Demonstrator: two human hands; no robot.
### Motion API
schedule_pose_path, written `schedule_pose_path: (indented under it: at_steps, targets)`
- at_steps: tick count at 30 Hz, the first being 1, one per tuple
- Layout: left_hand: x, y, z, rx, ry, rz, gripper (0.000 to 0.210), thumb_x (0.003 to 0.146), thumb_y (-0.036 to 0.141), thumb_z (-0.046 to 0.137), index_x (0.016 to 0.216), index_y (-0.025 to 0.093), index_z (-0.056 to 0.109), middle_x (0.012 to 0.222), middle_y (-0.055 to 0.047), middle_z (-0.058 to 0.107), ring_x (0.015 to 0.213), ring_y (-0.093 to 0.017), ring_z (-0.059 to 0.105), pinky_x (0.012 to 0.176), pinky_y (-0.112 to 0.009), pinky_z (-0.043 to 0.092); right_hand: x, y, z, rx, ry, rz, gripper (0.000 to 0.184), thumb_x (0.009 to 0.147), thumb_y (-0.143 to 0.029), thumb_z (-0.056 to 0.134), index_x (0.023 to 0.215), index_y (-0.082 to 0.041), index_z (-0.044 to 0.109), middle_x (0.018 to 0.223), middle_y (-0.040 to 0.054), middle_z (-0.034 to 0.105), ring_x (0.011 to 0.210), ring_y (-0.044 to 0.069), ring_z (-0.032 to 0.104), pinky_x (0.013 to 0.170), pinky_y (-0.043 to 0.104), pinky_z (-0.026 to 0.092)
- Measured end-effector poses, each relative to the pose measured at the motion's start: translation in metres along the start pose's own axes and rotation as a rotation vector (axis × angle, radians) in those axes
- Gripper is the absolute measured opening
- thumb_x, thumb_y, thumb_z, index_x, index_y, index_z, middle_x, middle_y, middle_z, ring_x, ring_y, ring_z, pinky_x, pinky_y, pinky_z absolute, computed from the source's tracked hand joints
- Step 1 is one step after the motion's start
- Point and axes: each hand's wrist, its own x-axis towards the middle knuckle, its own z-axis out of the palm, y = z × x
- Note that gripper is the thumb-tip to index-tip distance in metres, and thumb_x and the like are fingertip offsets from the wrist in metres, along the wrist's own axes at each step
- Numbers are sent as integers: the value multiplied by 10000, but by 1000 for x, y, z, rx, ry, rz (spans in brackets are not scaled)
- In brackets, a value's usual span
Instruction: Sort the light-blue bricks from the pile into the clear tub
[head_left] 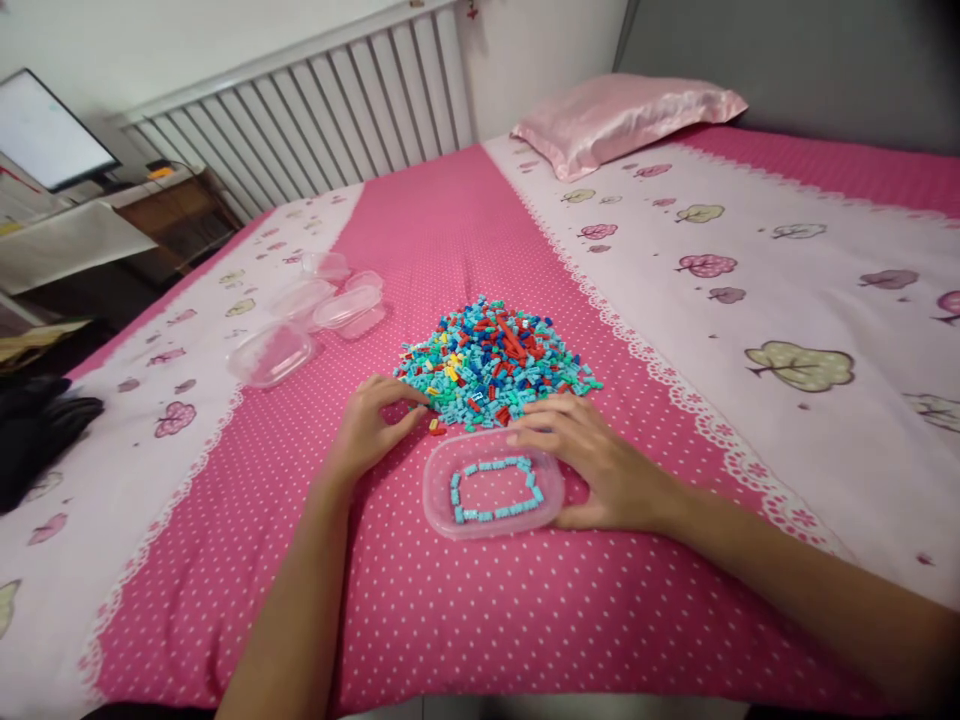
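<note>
Tub (437, 505): probably light, slippery; grip by rim (480, 534). Right hand (592, 462): half-open, holding its 3 o'clock end. Left hand (373, 420): near-pinched, 8 o'clock of bricks (487, 365), contents unclear.

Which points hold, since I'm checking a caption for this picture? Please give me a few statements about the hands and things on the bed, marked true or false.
1. The right hand is at the right side of the tub. True.
2. The bricks inside the tub are red. False: they are light blue.
3. The pile beyond the tub mixes several colours. True.
4. The left hand is inside the tub. False: it is at the left edge of the pile.
5. A pink pillow lies on the bed. True.
</note>
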Motion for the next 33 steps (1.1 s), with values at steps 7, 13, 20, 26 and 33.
schedule_pose_path:
  at_steps: [7, 13, 20, 26, 33]
  targets:
    - [-11, 76, -33, -118, -178, 234, 101, 1027, 310, 640, 1024, 317, 740, 932, 52, 780, 888, -144, 650, 887, -317, 459, -11, -6, -9, -6, -72, -15, 708, 943, -673, 606, 1462, -213, 461, 1347, 133, 640, 1336, 325, 499, 1117, 515, 406]
    - [-12, 97, -20, 152, -156, 292, 137, 1054, 263, 582, 1014, 206, 700, 823, 3, 684, 809, -167, 576, 819, -356, 355, -13, -9, -11, -14, -143, 13, 796, 924, -737, 585, 1502, -214, 421, 1418, 122, 590, 1392, 315, 421, 1169, 492, 308]
    - [-1, 111, -19, 490, -260, 431, 232, 873, 204, 817, 734, 212, 632, 643, 19, 615, 737, -232, 552, 760, -404, 281, -11, -8, -8, 3, -123, -15, 806, 940, -740, 555, 1521, -205, 394, 1397, 110, 592, 1376, 297, 396, 1189, 470, 248]
    - [4, 112, -12, 551, -318, 475, 315, 843, 203, 851, 645, 218, 608, 595, 27, 618, 740, -230, 574, 753, -405, 260, -12, -7, -7, -22, -127, -42, 823, 936, -729, 575, 1522, -180, 395, 1419, 128, 581, 1376, 308, 378, 1190, 474, 229]
    - [-1, 112, -19, 554, -323, 443, 229, 901, 174, 792, 737, 205, 635, 656, 23, 649, 721, -197, 550, 751, -388, 250, -12, -6, -4, 18, -125, -35, 824, 929, -716, 597, 1537, -198, 392, 1448, 133, 561, 1378, 315, 380, 1186, 493, 227]
